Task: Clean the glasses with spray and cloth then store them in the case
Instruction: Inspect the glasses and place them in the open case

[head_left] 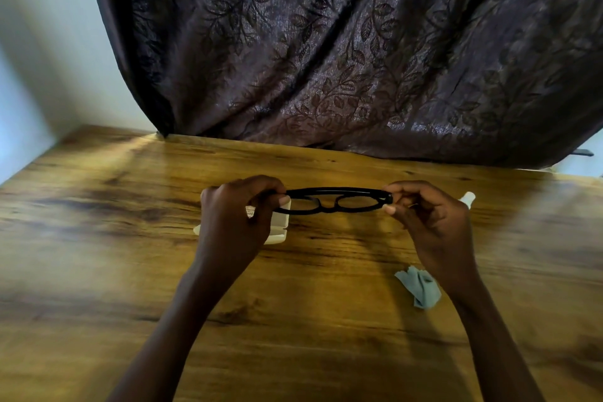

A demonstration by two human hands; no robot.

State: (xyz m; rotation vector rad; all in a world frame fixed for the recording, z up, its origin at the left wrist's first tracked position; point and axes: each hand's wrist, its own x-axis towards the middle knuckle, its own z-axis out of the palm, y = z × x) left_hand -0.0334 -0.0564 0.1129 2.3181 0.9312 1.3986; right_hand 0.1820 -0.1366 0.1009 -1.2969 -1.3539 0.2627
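1. Far left, the left hand (235, 212) is curled, thumb and fingers pinching one end of the frame.
2. Just beneath and behind that hand sits the white case (281, 225) on the wooden table (98, 238). It is mostly hidden, so I can't tell how far it is open.
3. Centre stage: the black glasses (336, 201), held level between both hands and lifted clear of the table.
4. The blue-grey cloth (421, 287) lies crumpled on the wood beside the right forearm, and nobody's touching it.
5. The right hand (430, 222) pinches the other end of the frame, fingertips close to the lens. There's a smudge risk right there.
6. Only the white tip of the spray bottle (468, 198) peeks out from behind that hand.
7. The danger I see is this: if one hand lets go to fetch spray or cloth, the frame hangs from a single corner pinch. It could twist or drop onto the hard wood, and a blind reach could knock the bottle over.
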